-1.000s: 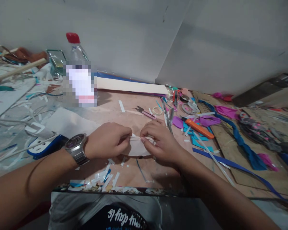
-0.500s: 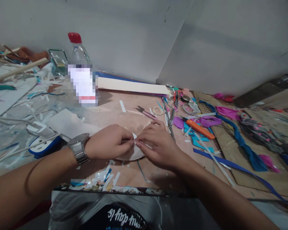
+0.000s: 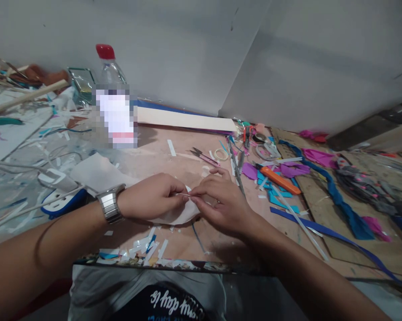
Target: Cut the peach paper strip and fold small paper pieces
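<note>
My left hand [image 3: 154, 196], with a metal watch [image 3: 110, 204] at its wrist, is closed and pinches a thin pale strand [image 3: 184, 194] between thumb and forefinger. On the strand's other end, the thumb and forefinger of my right hand [image 3: 221, 198] meet in a pinch. The fingertips of both hands nearly touch. Beneath them lies a piece of white paper [image 3: 179, 217], partly hidden by my hands. What the strand is made of, I cannot make out.
Behind my hands lie pink thread snips [image 3: 206, 157] and a roll of tape [image 3: 221, 154]. An orange utility knife [image 3: 279, 179] rests to the right among blue scraps. A blue power strip [image 3: 62, 201] with cables sits left. A red-capped bottle [image 3: 105, 51] stands at the back.
My left thumb and fingers have shifted slightly along the strand, and the white paper shows more below my left hand. My right hand keeps its pinch almost in place.
</note>
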The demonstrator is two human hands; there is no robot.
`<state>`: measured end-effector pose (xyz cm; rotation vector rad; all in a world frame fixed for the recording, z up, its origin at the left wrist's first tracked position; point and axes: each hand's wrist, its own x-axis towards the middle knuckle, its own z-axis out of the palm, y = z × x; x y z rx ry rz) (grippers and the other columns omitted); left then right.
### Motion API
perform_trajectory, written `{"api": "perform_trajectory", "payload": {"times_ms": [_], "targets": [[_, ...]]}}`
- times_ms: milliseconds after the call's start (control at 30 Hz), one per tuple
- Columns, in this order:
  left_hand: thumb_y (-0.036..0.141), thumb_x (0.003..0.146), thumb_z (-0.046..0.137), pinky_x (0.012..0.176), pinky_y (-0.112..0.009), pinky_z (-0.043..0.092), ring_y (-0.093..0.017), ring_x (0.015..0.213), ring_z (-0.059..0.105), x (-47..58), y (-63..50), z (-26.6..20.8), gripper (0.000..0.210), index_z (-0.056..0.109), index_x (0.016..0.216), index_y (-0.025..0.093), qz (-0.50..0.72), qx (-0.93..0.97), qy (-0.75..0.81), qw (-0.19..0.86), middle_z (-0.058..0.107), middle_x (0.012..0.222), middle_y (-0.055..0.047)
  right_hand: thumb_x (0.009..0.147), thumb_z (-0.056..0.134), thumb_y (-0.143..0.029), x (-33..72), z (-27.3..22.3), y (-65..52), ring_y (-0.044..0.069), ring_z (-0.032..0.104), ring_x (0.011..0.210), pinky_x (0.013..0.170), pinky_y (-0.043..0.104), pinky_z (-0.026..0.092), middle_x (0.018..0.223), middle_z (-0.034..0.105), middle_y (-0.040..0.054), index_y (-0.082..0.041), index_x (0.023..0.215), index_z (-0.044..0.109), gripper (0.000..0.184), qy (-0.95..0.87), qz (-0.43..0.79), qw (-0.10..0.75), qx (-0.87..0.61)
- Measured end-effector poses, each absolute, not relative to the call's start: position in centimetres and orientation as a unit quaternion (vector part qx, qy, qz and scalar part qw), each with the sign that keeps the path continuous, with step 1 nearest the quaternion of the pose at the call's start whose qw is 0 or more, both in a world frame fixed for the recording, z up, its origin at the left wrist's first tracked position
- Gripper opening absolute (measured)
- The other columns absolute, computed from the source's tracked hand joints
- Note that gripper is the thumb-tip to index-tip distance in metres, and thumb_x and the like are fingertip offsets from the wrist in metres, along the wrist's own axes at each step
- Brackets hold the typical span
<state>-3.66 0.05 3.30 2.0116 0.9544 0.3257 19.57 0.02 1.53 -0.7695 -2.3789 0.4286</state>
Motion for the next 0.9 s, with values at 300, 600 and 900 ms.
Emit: {"api": "perform_trajectory", "payload": {"times_ms": [300,600,900], "targets": [[0.023,0.086,0.051,0.066,-0.025,0.038,-0.013,0.068,0.05,-3.83,0.47,3.12,0.018,0.067,0.081,0.015,0.136,0.729,0.373,0.558,0.058,0.072,0.001,0.094,0.064,-0.015,19.63,1.79,-0.14,0.016,0.071,0.082,0.113,0.046,0.029,0.088,0.08,-0.0034,-0.024,0.1,0.073,0.015,-0.905,0.148,0.292,-0.272],[0.025,0.082,0.057,0.055,-0.022,0.032,-0.01,0.06,0.044,-3.73,0.34,3.52,0.013,0.065,0.08,0.015,0.142,0.646,0.385,0.644,0.054,0.069,0.003,0.096,0.062,-0.015,19.84,2.04,-0.18,0.018,0.072,0.088,0.117,0.05,0.026,0.092,0.079,-0.0017,-0.027,0.099,0.074,0.017,-0.914,0.114,0.288,-0.262],[0.017,0.085,0.048,0.069,-0.026,0.042,-0.014,0.073,0.058,-4.14,0.43,3.72,0.027,0.074,0.091,0.015,0.138,0.753,0.369,0.526,0.069,0.081,0.0,0.094,0.062,-0.012,19.96,2.19,-0.09,0.018,0.072,0.087,0.113,0.05,0.029,0.094,0.079,-0.0011,-0.026,0.102,0.073,0.02,-0.917,0.091,0.294,-0.253]]}}
